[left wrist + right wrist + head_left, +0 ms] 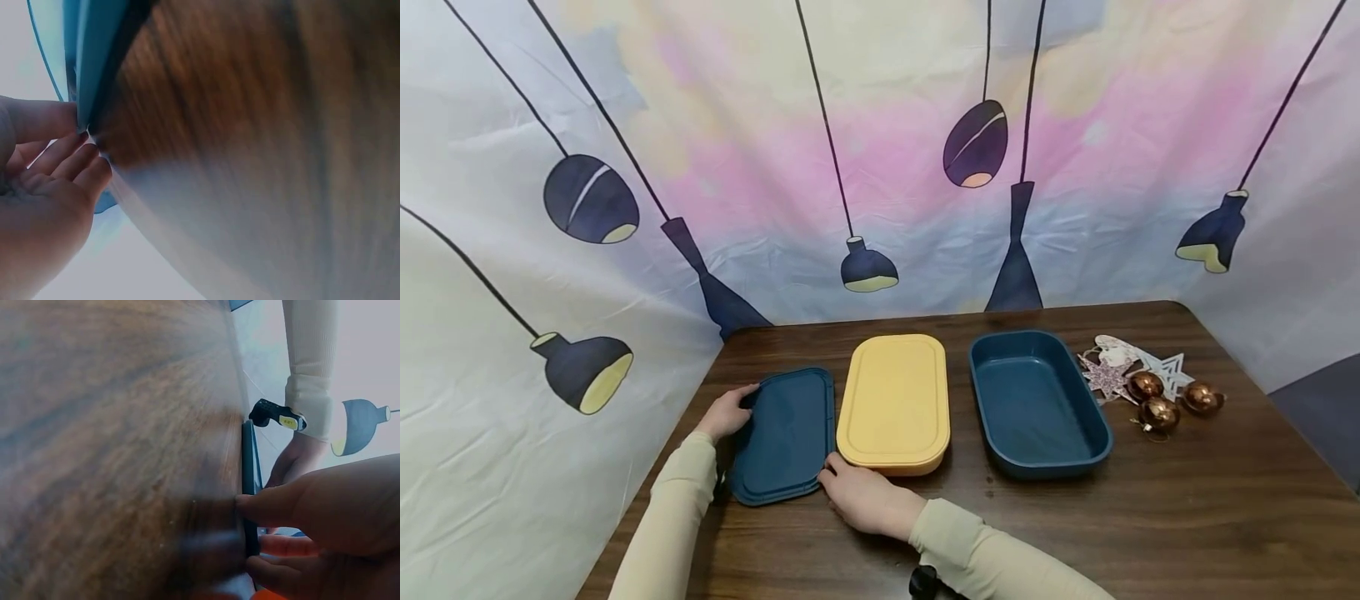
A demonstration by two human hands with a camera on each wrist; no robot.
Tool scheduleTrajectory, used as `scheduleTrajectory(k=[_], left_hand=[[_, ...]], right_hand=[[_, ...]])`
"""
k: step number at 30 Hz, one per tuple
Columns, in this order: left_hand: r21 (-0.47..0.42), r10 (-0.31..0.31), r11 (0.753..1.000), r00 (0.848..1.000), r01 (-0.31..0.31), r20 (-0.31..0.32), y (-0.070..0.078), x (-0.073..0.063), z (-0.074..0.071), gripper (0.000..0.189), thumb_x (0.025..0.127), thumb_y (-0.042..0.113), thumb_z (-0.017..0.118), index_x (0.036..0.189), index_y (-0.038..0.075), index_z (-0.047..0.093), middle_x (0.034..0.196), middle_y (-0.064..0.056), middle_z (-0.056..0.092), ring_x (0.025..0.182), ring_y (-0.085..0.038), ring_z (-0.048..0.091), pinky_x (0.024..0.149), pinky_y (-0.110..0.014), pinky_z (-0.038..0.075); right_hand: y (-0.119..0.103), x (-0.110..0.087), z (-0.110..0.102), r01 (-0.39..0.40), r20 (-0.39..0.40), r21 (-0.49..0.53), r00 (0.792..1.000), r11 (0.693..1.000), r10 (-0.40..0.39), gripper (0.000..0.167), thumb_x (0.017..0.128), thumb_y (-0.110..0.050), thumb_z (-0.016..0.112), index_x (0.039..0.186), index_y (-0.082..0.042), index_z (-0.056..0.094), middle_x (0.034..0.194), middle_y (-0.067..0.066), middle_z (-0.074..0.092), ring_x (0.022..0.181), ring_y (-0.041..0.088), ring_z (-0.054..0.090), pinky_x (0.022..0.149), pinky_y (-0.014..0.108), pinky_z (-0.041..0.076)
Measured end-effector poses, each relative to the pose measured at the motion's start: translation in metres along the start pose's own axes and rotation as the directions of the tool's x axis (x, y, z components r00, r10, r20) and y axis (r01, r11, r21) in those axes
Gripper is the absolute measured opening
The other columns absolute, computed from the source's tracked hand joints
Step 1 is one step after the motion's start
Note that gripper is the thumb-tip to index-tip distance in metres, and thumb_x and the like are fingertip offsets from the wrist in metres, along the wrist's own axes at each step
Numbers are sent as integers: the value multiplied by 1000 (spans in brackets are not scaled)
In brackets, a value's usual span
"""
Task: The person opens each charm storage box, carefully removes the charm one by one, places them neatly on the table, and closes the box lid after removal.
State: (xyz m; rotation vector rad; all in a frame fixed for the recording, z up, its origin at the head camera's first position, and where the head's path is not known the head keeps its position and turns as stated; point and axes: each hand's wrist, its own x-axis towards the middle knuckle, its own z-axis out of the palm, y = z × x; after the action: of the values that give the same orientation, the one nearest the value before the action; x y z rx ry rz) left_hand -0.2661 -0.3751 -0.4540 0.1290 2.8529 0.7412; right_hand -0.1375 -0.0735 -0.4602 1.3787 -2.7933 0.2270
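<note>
A dark blue rectangular lid (786,437) lies toward the left side of the table, beside the yellow lidded box (895,400). My left hand (727,414) holds the lid's left edge, thumb and fingertips meeting at its rim in the left wrist view. At the near right corner of the lid, my right hand (868,497) pinches the edge. From the right wrist, the lid (249,456) appears edge-on, with the thumb and fingers around its rim. To the right of the yellow box stands an uncovered blue box (1037,408) with its inside showing.
Brown shiny baubles (1159,413), a pink glitter star (1107,377) and a white star (1170,372) lie together right of the blue box. The wooden table (1150,533) backs onto a cloth backdrop (910,200) printed with hanging lamps.
</note>
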Motion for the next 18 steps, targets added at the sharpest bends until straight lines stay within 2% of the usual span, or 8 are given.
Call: scheduleTrajectory(k=[3,8,18], left_hand=[[-10,23,1000,1000,-23,10,0,-1,0,64,88,-9,45,152,-10,35,154,-37,29,137,-55,33,104,-58,38],[-4,51,999,999,-51,16,2,-6,-1,67,84,-11,46,151,-10,37,152,-38,32,126,-49,44,83,-48,38],[-23,23,999,1000,-22,21,2,-10,2,67,84,-11,48,150,-10,38,150,-38,35,130,-47,43,85,-46,40]], right_hand=[[1,-2,1,15,-21,-11,1000,1000,-15,24,100,-17,65,124,-11,64,115,4,53,86,3,54,55,9,43],[2,-3,3,42,-37,16,998,999,-41,20,100,-14,65,120,-11,65,109,3,53,77,3,51,55,10,42],[4,-4,3,66,-59,28,996,997,-64,15,99,-10,65,114,-12,68,103,2,54,70,2,48,55,11,41]])
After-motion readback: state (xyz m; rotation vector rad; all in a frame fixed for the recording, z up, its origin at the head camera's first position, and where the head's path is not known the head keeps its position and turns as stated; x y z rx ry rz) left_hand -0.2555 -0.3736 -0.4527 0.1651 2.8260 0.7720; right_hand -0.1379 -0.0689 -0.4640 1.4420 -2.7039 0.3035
